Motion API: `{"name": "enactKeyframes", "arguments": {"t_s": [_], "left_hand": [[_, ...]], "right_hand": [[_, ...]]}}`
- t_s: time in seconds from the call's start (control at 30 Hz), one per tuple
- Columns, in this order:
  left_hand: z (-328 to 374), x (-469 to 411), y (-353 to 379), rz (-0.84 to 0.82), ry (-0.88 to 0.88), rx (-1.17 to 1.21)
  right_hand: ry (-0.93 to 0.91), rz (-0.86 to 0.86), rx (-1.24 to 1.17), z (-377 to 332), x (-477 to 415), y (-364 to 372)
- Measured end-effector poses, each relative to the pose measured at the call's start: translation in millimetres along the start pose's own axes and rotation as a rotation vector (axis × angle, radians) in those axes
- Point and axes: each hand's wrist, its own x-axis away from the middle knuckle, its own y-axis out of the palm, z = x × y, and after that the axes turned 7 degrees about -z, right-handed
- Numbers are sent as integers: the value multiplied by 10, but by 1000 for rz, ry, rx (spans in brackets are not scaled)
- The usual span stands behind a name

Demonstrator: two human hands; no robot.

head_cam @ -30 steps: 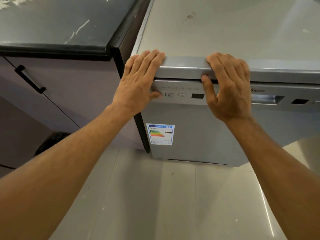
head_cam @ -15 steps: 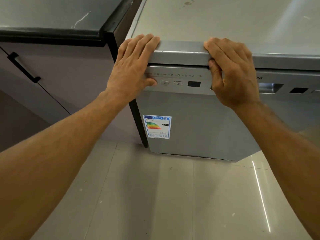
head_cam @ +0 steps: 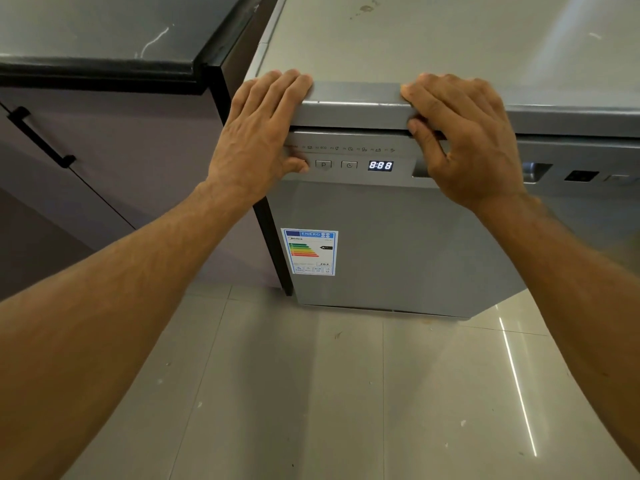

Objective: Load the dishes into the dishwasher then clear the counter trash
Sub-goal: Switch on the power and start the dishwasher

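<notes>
A grey dishwasher (head_cam: 398,237) stands with its door closed, and its display (head_cam: 380,165) is lit with white digits. My left hand (head_cam: 256,133) lies over the top left corner with straight fingers, its thumb pressing the leftmost button on the control panel (head_cam: 346,157). My right hand (head_cam: 464,140) is further right on the front lip of the dishwasher top (head_cam: 450,46), fingers bent over the edge and thumb tucked into the seam below. It covers part of the door's handle recess (head_cam: 536,171). No dishes or trash are in view.
A dark counter (head_cam: 97,32) adjoins the dishwasher on the left, above a purple cabinet door with a black handle (head_cam: 38,138). An energy label (head_cam: 309,251) is stuck on the dishwasher door. Pale glossy floor tiles (head_cam: 346,393) lie below.
The display was dark and is now lit. My left thumb stays on the leftmost button. My right thumb has moved up from the panel into the seam under the top.
</notes>
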Motion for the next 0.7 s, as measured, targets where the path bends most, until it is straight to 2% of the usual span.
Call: {"name": "enactKeyframes", "arguments": {"t_s": [0.7], "left_hand": [[127,-20,91,59,-91,-41]], "right_hand": [[117,10,-35,-35,44,36]]}}
